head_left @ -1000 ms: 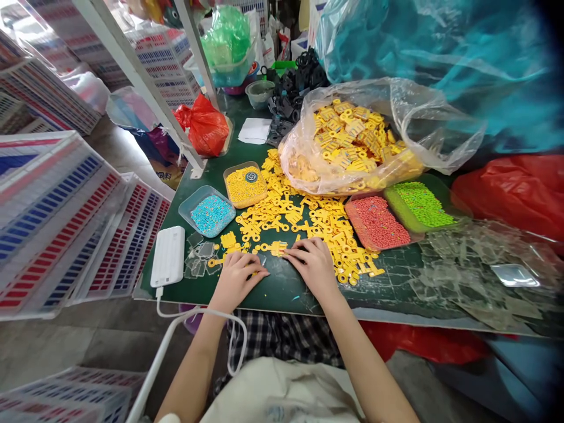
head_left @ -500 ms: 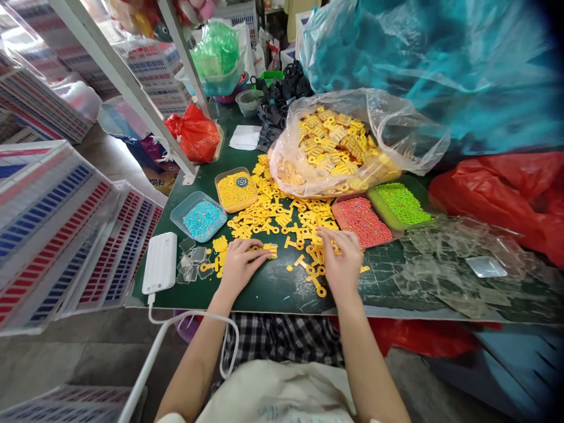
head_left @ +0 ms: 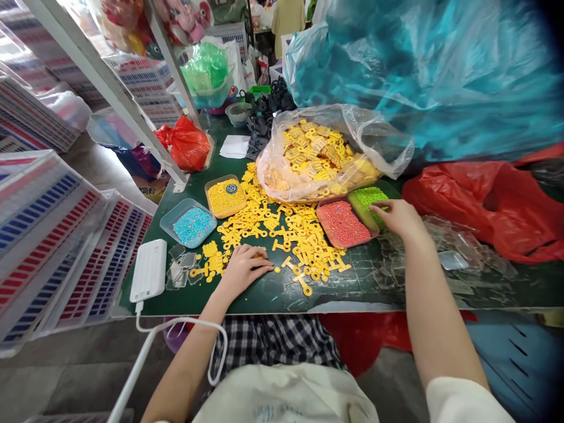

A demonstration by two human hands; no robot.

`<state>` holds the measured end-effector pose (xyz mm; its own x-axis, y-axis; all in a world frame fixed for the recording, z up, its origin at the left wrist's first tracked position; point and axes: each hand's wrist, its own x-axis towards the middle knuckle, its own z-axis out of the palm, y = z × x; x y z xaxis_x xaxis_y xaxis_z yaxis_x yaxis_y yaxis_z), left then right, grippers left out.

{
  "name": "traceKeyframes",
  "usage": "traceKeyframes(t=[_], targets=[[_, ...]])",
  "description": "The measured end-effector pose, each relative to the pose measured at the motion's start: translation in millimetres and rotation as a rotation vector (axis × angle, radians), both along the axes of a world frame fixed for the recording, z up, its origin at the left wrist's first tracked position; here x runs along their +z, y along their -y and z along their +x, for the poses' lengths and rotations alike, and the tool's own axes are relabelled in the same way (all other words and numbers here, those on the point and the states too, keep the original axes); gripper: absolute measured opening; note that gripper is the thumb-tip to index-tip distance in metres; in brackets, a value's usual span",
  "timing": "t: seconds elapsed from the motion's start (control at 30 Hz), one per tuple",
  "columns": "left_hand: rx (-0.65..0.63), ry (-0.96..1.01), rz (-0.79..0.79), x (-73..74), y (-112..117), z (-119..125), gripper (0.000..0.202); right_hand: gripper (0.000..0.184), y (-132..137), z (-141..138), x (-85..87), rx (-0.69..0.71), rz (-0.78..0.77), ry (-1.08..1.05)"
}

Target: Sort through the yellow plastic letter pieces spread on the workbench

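My left hand (head_left: 243,271) rests on the green table with its fingers closed around a small yellow plastic piece (head_left: 261,254), mostly hidden under them. Over the tray of green beads (head_left: 368,196) reaches my right hand (head_left: 403,222), thumb and fingertips pinched together at the beads. Whatever sits between those fingertips is too small to make out. Beside that tray stands one with red beads (head_left: 344,222). Loose yellow plastic parts (head_left: 308,235), some ring-ended, lie spread between my hands. Left of them are trays of yellow beads (head_left: 222,198) and blue beads (head_left: 192,226).
An open clear bag of yellow parts (head_left: 317,153) stands behind the pile. Clear plastic pieces (head_left: 456,235) and a red bag (head_left: 467,200) lie at the right. A white power bank (head_left: 148,270) with a cable sits at the left edge. Black parts (head_left: 268,108) are heaped behind.
My right hand has moved from the yellow parts rightward to the green beads. My left hand's fingers have curled further over the yellow piece. The view has shifted slightly.
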<state>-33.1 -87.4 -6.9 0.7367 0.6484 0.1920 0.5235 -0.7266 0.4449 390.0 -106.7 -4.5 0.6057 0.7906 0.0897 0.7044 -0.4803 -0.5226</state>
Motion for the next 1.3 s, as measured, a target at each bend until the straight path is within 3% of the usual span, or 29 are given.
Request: traceKeyframes(t=[0.07, 0.13, 0.23, 0.33, 0.43, 0.57, 0.67, 0.73, 0.83, 0.97, 1.13, 1.2, 1.3], targets=[[-0.016, -0.015, 0.0, -1.4, -1.2, 0.5, 0.02, 0.038, -0.3, -2.7, -4.4, 0.023, 0.079, -0.024], [-0.042, -0.03, 0.004, -2.4, -2.0, -0.1, 0.02, 0.053, 5.5, -11.6, -3.7, 0.008, 0.266, -0.14], [-0.083, -0.04, 0.005, 1.0, -3.3, 0.4, 0.024, 0.063, 24.4, -34.9, 5.1, -0.005, 0.579, -0.675], [-0.119, 0.01, 0.042, 15.8, -8.0, 17.3, 0.033, 0.059, 49.2, -60.8, 15.5, 0.01, 0.748, -1.243], [-0.209, 0.147, 0.142, 39.7, -18.6, 69.2, 0.036, 0.054, 69.8, -78.6, 20.2, -0.082, 0.854, -1.52], [-0.252, 0.287, 0.207, 65.4, -41.0, 178.9, 0.03, 0.057, 86.9, -91.5, 17.7, -0.228, 0.909, -1.685], [-0.213, 0.233, 0.144, 69.6, -56.2, 244.3, 0.024, 0.058, 99.8, -99.0, 13.4, -0.234, 0.866, -1.737], [-0.21, 0.166, 0.115, 65.3, -62.1, 262.5, 0.026, 0.058, 111.4, -102.1, 10.5, -0.207, 0.83, -1.74], [-0.241, 0.054, 0.142, 53.1, -63.4, 254.4, 0.03, 0.057, 131.4, -101.6, 7.0, -0.16, 0.798, -1.697], [-0.265, -0.045, 0.216, 41.4, -54.9, 218.0, 0.029, 0.055, 150.7, -97.0, 4.6, -0.219, 0.807, -1.644], [-0.245, 0.052, 0.241, 48.3, -39.9, 173.9, 0.034, 0.051, 155.3, -95.3, -6.4, -0.263, 0.809, -1.551], [-0.234, 0.075, 0.241, 53.7, -33.6, 153.8, 0.042, 0.048, 155.5, -92.7, -14.0, -0.265, 0.806, -1.403], [-0.216, 0.12, 0.201, 58.3, -25.3, 119.5, 0.049, 0.055, 157.3, -85.5, -23.7, -0.235, 0.681, -0.883]])
